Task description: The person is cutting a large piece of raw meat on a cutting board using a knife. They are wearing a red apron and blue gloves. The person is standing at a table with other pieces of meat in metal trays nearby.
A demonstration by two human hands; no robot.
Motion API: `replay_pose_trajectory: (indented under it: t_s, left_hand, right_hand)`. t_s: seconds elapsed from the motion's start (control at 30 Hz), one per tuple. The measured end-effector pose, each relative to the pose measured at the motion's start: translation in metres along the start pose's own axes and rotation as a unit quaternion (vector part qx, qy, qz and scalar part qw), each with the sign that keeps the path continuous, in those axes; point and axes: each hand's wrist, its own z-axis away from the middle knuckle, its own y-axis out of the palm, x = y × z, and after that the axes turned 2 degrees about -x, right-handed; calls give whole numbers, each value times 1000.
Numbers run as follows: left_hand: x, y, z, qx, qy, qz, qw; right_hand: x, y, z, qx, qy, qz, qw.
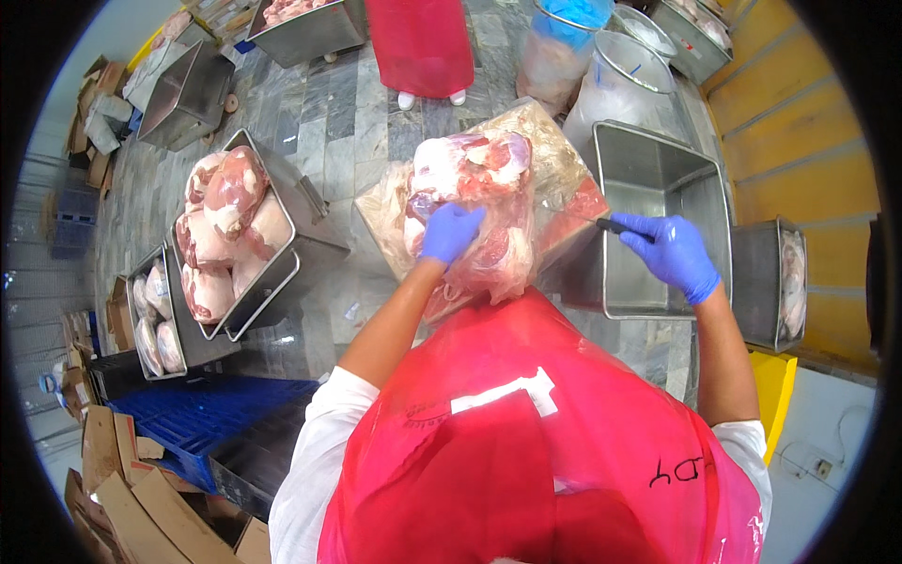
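Observation:
A large piece of raw meat [474, 169], partly wrapped in clear plastic film [503, 221], lies in front of me on an opened cardboard box [554, 155] with a plastic liner. My left hand [453, 233], in a blue glove, presses on the meat with its fingers curled into the film. To the right, my blue-gloved right hand [669, 254] grips a knife [614, 226] by its black handle. The thin blade points left toward the meat, apart from my left hand.
An empty-looking steel tub [599, 282] stands beside the box at right. At left, a steel cart [293, 244] holds several large meat pieces. A person in a red apron [420, 42] stands opposite. Blue pallets [202, 414] and torn cardboard [141, 498] lie lower left.

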Motion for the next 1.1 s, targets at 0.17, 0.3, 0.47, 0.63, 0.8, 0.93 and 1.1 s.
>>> replay_pose_trajectory:
  t_s: [0.17, 0.3, 0.47, 0.63, 0.8, 0.93, 1.1]
  left_hand:
    - [-33, 11, -18, -100, 51, -234, 966]
    - [-7, 11, -41, -75, 61, -226, 969]
    - [21, 6, -44, -34, 42, -123, 991]
    - [-18, 13, -3, 7, 64, -207, 976]
    - [40, 31, -19, 27, 35, -27, 999]
    - [45, 31, -16, 6, 20, 156, 987]
    - [3, 1, -7, 84, -119, 341, 929]
  right_hand:
    - [-15, 59, 32, -92, -30, 37, 995]
    - [-1, 59, 45, -82, 3, 21, 996]
    - [12, 50, 46, -67, 6, 35, 997]
    - [23, 54, 31, -71, -20, 78, 994]
    - [36, 35, 17, -28, -52, 106, 993]
    - [37, 35, 12, -49, -71, 119, 989]
    - [37, -3, 11, -41, -54, 88, 994]
